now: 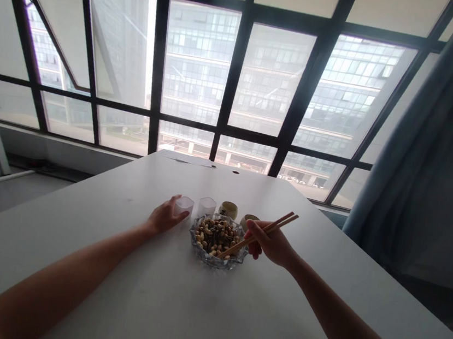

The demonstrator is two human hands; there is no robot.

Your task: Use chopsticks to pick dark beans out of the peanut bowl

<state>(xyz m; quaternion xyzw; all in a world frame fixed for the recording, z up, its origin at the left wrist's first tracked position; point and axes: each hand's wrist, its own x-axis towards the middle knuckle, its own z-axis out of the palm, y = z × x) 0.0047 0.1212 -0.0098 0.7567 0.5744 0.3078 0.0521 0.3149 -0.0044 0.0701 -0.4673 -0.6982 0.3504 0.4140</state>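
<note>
We note right hand point(271, 243) gripping chopsticks point(237, 247), long axis slanting down-left, tips among nuts point(206, 234) in glass bowl point(204, 257). Bowl just left of that hand; left hand point(164, 216) closed around clear cup point(186, 206).

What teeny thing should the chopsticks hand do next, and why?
Maybe the right hand should gently squeeze the chopsticks to pinch one of the nuts: the tips are down among them in the glass bowl, and the left hand is around a clear cup.
</note>
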